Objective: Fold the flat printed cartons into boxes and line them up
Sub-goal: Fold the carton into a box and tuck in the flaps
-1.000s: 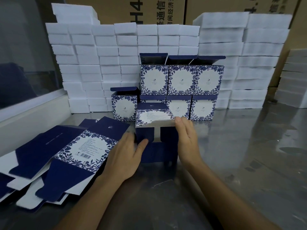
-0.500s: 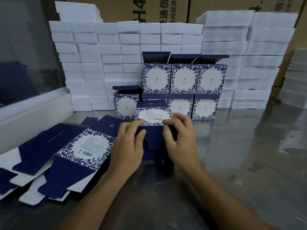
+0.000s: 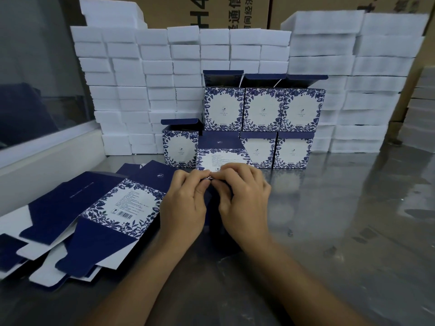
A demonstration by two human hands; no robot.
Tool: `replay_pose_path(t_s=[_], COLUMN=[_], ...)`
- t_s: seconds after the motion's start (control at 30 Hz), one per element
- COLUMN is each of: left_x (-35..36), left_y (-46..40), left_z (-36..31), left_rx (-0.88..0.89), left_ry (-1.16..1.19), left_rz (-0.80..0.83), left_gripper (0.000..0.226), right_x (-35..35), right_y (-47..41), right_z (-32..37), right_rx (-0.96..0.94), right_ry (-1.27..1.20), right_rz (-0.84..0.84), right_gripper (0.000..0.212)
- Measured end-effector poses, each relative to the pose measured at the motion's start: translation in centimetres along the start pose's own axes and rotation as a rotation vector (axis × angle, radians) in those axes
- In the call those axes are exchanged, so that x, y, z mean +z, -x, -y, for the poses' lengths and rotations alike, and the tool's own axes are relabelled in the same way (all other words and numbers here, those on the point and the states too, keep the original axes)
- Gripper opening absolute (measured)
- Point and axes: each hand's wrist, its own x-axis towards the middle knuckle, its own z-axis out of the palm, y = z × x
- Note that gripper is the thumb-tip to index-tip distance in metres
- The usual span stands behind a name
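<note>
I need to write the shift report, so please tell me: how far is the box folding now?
Done: seven folded boxes stand in two rows against the white foam blocks. In hand: the left hand and right hand press the flaps of one more carton. Left: a pile of flat cartons on the table.

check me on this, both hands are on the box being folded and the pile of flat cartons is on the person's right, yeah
Not quite: the pile of flat cartons lies on the person's left, as the head view shows. Both the left hand and right hand are on the box being folded.
</note>
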Motion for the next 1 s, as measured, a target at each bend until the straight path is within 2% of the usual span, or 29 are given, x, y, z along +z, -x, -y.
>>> replay_pose_path(t_s=[0.33,0.5,0.7,1.0], left_x=[-0.1,0.0,-0.1,0.0], left_y=[-0.3,-0.3,-0.4,-0.3], left_z=[0.4,0.7,1.1,1.4], left_rx=[-0.011,-0.002,-0.017,-0.027], left_ry=[0.033,0.034,0.032,0.064], left_rz=[0.0,-0.007,-0.012,-0.006], left_gripper=[0.017,0.017,0.017,0.019], right_x=[-0.1,-0.1,-0.9,-1.2], right_y=[-0.5,-0.6,-0.5,-1.4], right_z=[-2.4,-2.2,-3.3,-4.0], right_rx=[-0.12,-0.071,0.074,0.09], right_ry=[-0.117,-0.153,-0.295,-0.397], right_rz=[-0.133,-0.119,-0.083,-0.09], right_gripper=[0.011,0.01,0.009,0.004])
